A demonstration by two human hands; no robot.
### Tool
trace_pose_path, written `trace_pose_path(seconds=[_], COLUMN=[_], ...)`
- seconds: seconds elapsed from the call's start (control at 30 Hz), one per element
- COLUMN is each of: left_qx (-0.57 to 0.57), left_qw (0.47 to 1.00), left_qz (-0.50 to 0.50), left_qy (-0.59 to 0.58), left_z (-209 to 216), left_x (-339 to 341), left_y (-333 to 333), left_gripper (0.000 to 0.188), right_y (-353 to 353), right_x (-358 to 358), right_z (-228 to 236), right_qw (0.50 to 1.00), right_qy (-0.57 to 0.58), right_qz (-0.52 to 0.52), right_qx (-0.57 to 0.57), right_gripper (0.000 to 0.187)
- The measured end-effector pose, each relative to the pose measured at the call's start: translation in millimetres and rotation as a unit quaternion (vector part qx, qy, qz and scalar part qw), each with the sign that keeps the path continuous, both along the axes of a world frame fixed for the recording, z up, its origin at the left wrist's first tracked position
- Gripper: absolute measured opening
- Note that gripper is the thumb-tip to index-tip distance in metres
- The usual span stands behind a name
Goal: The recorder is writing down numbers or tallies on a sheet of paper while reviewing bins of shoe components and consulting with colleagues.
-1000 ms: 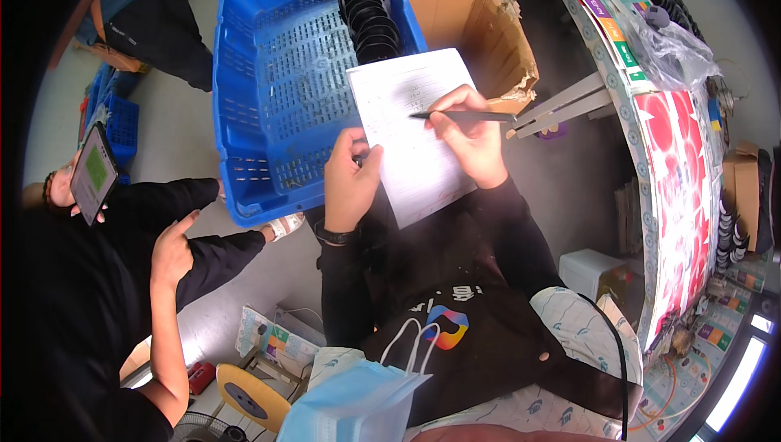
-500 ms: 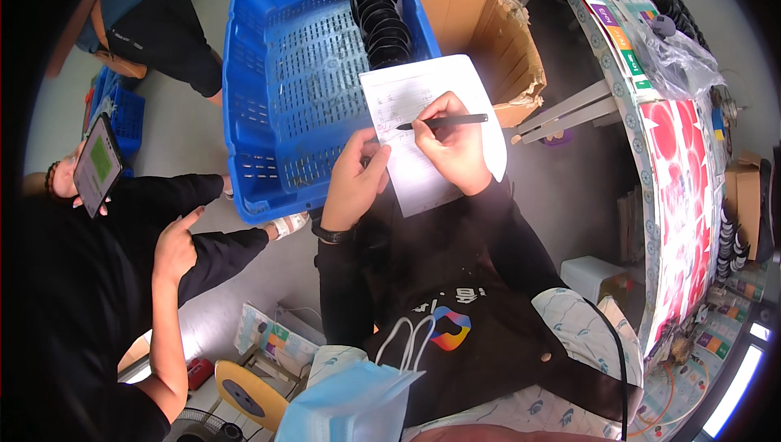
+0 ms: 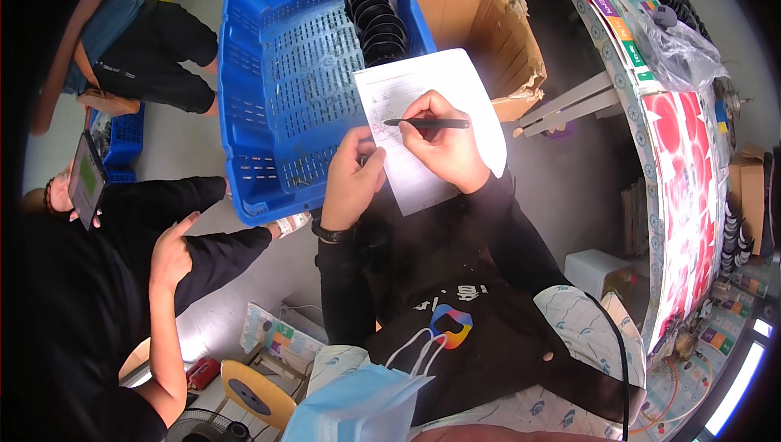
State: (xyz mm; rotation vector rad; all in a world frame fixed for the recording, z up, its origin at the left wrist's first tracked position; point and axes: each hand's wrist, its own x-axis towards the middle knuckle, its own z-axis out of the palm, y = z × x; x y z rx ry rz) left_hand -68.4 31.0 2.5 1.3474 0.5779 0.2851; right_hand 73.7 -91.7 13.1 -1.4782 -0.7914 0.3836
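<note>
My right hand (image 3: 446, 149) grips a black pen (image 3: 439, 123), whose tip rests on the written lines at the left side of a white lined notepad (image 3: 407, 80). The pad's pages curl at the right edge. My left hand (image 3: 351, 180) pinches the pad's left edge between thumb and fingers; some of its fingers are hidden. Beneath and beyond the pad stands a blue plastic crate (image 3: 233, 117), with a stack of black curved pieces (image 3: 378, 23) along its right side.
A torn cardboard box (image 3: 521, 60) stands right of the crate. On the left, a person in black holds a phone (image 3: 88, 180) and points with the other hand (image 3: 171, 255). Another person (image 3: 154, 52) is farther off. A covered table (image 3: 675, 165) runs along the right, and a blue face mask (image 3: 358, 405) hangs low.
My right hand and the pen have shifted slightly left across the page. The co-worker's phone has turned more edge-on, and the far person has shifted.
</note>
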Motion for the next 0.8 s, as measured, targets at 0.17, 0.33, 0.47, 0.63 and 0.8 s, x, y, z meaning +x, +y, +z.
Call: trace_pose_path(seconds=[0.17, 0.33, 0.47, 0.63, 0.8], left_qx=[-0.011, -0.009, -0.006, -0.005, -0.002], left_qw=[1.000, 1.000, 1.000, 1.000, 1.000], left_qz=[0.001, -0.005, -0.005, -0.006, -0.004], left_qy=[-0.001, -0.002, -0.006, -0.003, -0.002], left_z=[3.1, 2.9, 2.9, 1.4, 1.1], left_x=[-0.2, -0.2, -0.5, -0.5, -0.7], left_y=[-1.2, -0.8, -1.7, 0.0, 0.0], left_gripper=[0.030, 0.030, 0.030, 0.030, 0.030], right_y=[1.5, 1.2, 2.8, 1.2, 4.1], right_x=[-0.4, -0.2, -0.1, 0.6, 1.0], right_z=[-0.8, -1.3, -2.5, -1.6, -5.9], right_qw=[1.000, 1.000, 1.000, 1.000, 1.000], right_qy=[0.013, 0.000, -0.011, -0.005, -0.018], right_qz=[-0.001, -0.018, -0.019, 0.003, -0.016], right_qx=[0.007, 0.002, 0.006, -0.015, 0.007], right_gripper=[0.015, 0.017, 0.017, 0.017, 0.017])
